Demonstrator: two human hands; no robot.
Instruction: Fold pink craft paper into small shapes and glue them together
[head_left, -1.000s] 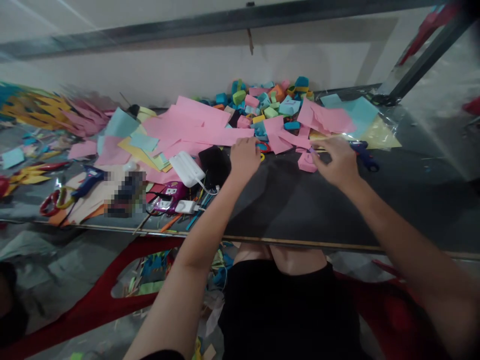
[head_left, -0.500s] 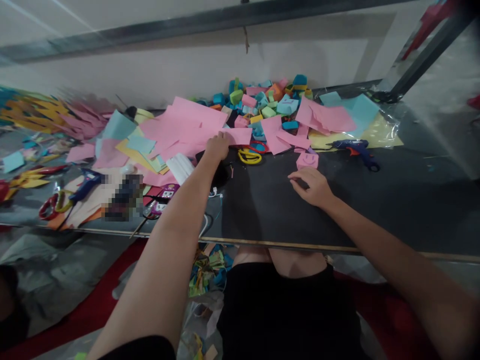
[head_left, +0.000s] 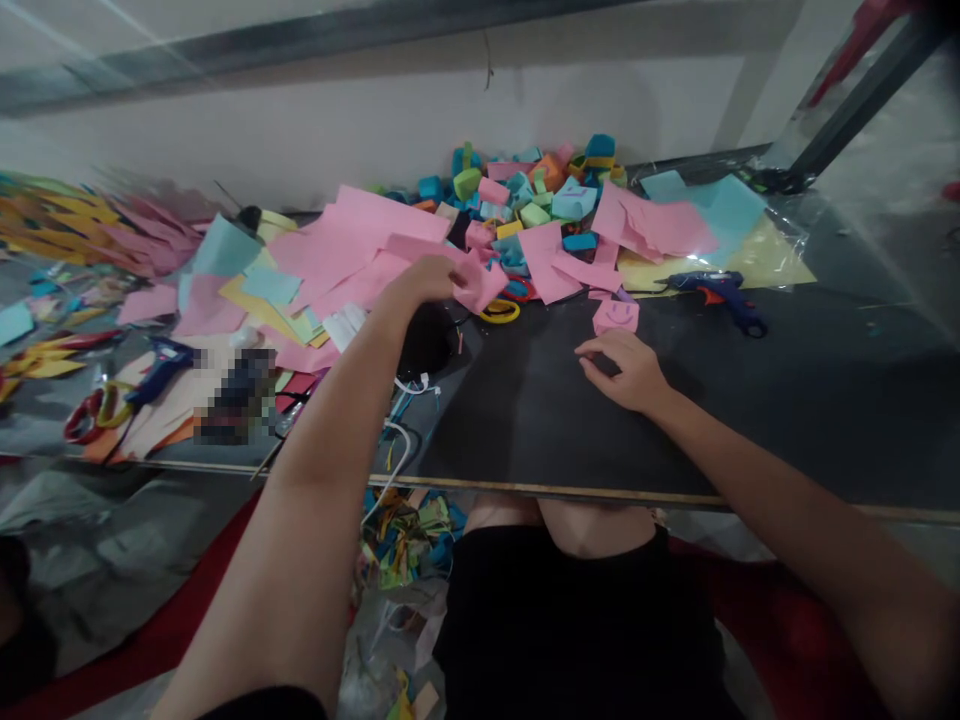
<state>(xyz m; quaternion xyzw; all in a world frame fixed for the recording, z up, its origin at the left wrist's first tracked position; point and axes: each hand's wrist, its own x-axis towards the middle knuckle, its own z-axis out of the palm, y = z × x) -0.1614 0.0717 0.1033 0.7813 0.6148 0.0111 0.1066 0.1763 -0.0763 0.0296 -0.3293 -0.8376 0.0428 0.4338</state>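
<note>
My left hand [head_left: 426, 277] is reached out over the dark table [head_left: 570, 420] and pinches a pink paper sheet [head_left: 480, 283], lifting its edge off the pile of pink sheets [head_left: 352, 245]. My right hand [head_left: 626, 370] rests on the table with its fingers curled loosely and nothing visible in them. Just beyond it lies a small pink folded paper box with a smiley face [head_left: 616, 316]. Yellow-handled scissors [head_left: 500, 311] and red-handled scissors [head_left: 521, 290] lie beside the lifted sheet.
A heap of small coloured paper boxes [head_left: 525, 190] sits at the back. A blue glue gun [head_left: 720, 292] lies at the right on yellow and blue sheets [head_left: 720, 215]. Chargers, cables, another glue gun [head_left: 161, 362] and scissors [head_left: 90, 415] clutter the left.
My left hand moved left from the scissors to the pink sheets, gripped one and raised it. My right hand drew back from the small pink box toward me and settled on the table.
</note>
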